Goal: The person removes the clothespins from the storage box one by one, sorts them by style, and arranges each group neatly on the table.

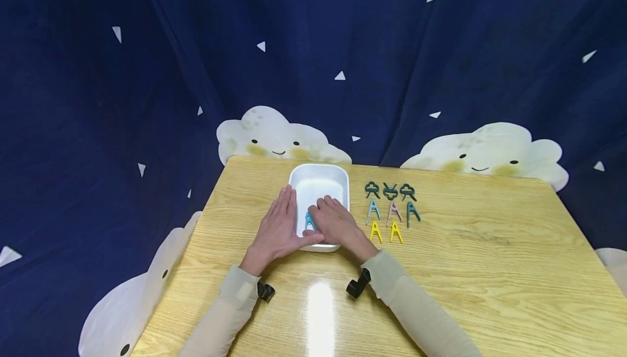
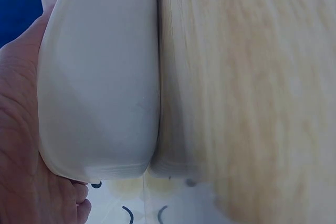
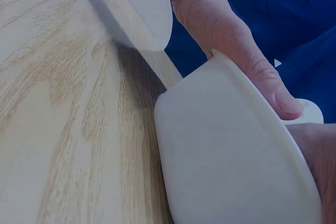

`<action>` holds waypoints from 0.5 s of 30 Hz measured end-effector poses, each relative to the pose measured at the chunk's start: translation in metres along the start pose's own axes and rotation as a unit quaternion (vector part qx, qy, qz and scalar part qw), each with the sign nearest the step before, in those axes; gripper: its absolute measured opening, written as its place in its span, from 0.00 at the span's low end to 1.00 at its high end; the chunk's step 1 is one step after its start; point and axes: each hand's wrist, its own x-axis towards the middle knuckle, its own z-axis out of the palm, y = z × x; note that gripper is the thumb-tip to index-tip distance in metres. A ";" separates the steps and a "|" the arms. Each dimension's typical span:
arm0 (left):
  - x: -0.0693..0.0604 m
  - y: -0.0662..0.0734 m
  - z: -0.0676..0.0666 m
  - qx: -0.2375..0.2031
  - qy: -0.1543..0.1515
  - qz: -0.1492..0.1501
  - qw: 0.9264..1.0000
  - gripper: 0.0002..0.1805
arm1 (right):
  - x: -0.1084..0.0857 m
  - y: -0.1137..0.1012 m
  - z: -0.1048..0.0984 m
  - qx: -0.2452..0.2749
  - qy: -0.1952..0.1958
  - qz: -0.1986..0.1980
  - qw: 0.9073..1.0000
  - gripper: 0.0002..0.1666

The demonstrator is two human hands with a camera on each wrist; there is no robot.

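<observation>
A white tray stands on the table, its outer wall filling much of both wrist views. My left hand lies with straight fingers along the tray's left rim, the thumb reaching over the near edge. My right hand reaches in over the right side, its fingers bent down at the top of a light blue clothespin inside the tray. It appears to pinch the clothespin, though the contact is partly hidden. In the right wrist view the left thumb rests on the tray's rim.
Right of the tray lie rows of clips: dark green cloud-shaped clips at the back, then a pale blue clothespin, a pink one and a dark green one. Two yellow clothespins lie nearest. A dark blue curtain hangs behind.
</observation>
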 end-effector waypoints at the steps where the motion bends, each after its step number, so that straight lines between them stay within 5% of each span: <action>1: 0.000 0.000 0.000 0.000 -0.001 -0.001 1.000 0.78 | 0.000 0.000 0.000 -0.001 -0.001 0.001 1.000 0.33; 15: 0.000 0.000 0.000 -0.002 -0.006 -0.003 1.000 0.78 | -0.002 0.000 0.000 0.004 0.005 -0.002 1.000 0.32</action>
